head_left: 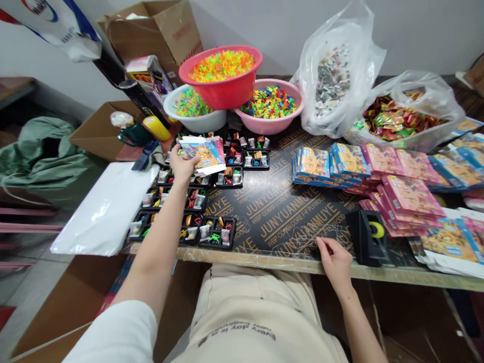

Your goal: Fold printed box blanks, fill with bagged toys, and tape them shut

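Observation:
My left hand point(183, 164) reaches out over the black trays and is closed on a stack of flat printed toy boxes point(203, 153), held above the trays. Several black compartment trays point(196, 201) with small coloured toys lie under and around it. My right hand point(335, 261) rests at the table's near edge, fingers curled down on the dark board, just left of a black tape dispenser point(368, 237). Nothing shows in it.
Red point(221, 75), pink point(270, 106) and white point(194, 108) basins of small coloured pieces stand at the back. Two clear bags point(336, 75) sit at the back right. Blue and pink boxes point(378, 171) are piled at right. A white sheet point(106, 209) lies at left, with cardboard boxes behind.

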Motion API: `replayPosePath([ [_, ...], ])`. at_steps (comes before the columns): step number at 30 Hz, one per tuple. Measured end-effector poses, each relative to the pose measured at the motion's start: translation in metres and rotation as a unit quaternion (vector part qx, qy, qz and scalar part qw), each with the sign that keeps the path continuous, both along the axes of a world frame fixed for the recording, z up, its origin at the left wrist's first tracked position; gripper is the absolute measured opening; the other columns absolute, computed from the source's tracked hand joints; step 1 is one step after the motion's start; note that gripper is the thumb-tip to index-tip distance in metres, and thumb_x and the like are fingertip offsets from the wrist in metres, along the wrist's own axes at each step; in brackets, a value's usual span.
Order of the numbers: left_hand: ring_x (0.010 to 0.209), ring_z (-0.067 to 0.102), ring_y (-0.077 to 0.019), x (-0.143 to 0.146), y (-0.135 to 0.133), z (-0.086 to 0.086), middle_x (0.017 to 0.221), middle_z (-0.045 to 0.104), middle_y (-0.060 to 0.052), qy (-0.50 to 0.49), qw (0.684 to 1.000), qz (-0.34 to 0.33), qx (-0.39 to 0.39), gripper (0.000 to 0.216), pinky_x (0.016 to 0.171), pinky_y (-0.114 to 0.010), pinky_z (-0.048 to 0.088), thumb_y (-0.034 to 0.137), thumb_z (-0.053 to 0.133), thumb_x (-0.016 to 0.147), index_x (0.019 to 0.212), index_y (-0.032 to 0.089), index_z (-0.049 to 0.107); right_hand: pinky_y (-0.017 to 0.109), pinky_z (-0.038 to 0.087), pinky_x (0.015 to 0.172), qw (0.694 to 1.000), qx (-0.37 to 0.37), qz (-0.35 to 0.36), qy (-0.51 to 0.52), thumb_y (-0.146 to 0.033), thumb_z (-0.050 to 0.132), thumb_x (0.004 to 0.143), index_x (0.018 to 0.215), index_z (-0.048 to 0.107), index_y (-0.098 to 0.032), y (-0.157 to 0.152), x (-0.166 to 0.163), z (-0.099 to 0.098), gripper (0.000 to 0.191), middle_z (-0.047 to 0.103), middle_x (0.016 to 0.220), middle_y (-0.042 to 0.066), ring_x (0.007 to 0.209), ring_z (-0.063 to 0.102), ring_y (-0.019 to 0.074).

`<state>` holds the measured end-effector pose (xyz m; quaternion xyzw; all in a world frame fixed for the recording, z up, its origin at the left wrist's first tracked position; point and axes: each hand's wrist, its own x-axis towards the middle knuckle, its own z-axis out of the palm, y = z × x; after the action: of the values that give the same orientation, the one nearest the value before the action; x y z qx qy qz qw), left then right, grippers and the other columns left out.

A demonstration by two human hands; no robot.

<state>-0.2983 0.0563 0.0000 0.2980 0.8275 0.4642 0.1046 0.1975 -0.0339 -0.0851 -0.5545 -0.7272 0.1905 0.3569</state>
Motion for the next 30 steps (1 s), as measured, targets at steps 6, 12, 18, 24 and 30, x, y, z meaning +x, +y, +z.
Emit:
replayPosePath([
  [6,0.079,0.068,-0.0226,0.132,-0.053,0.009,0.087,0.073,-0.003,-0.281,0.895,-0.330,0.104,0.037,0.080,-0.036,0.057,0.024,0.079,0.053,0.089,0.017,0.069,0.034,0.056,0.068,0.991,-0.007,0.043,0.130,-0.039,0.072,0.083,0.114,0.070,-0.026,0.023,-0.055,0.064,0.034,0.061,0.113,0.008,0.071,0.061,0.0144],
  [12,0.086,0.067,-0.0239,0.218,-0.104,-0.003,0.090,0.074,-0.004,-0.273,0.829,-0.486,0.056,0.037,0.084,-0.036,0.054,0.026,0.075,0.065,0.101,0.021,0.076,0.027,0.046,0.058,0.977,-0.049,0.108,0.177,-0.037,0.086,0.068,0.084,0.062,-0.023,0.045,-0.092,0.088,0.032,0.055,0.091,-0.001,0.060,0.045,0.0099],
  [18,0.128,0.056,-0.0343,0.240,-0.116,-0.028,0.130,0.066,-0.010,-0.547,0.636,-0.543,0.027,0.072,0.106,-0.046,0.046,0.039,0.077,0.063,0.132,0.026,0.063,0.023,0.036,0.048,0.943,-0.180,0.164,0.227,-0.047,0.083,0.069,0.073,0.048,-0.023,0.036,-0.076,0.089,0.043,0.049,0.064,-0.007,0.051,0.041,0.0092],
  [24,0.120,0.062,-0.0345,0.244,-0.111,-0.032,0.123,0.070,-0.010,-0.558,0.667,-0.493,0.028,0.070,0.110,-0.048,0.042,0.030,0.083,0.056,0.123,0.020,0.066,0.028,0.055,0.071,0.910,-0.150,0.143,0.358,-0.064,0.090,0.045,0.122,0.057,-0.026,0.040,-0.061,0.073,0.092,0.067,0.111,0.006,0.085,0.066,0.0169],
  [30,0.092,0.071,-0.0279,0.237,-0.097,-0.026,0.093,0.076,-0.007,-0.470,0.731,-0.495,-0.010,0.038,0.091,-0.041,0.055,0.039,0.080,0.066,0.097,0.017,0.074,0.039,0.061,0.076,0.874,-0.290,0.167,0.352,-0.054,0.085,0.065,0.094,0.076,-0.020,0.033,-0.057,0.058,0.046,0.078,0.086,0.004,0.078,0.073,0.0225],
])
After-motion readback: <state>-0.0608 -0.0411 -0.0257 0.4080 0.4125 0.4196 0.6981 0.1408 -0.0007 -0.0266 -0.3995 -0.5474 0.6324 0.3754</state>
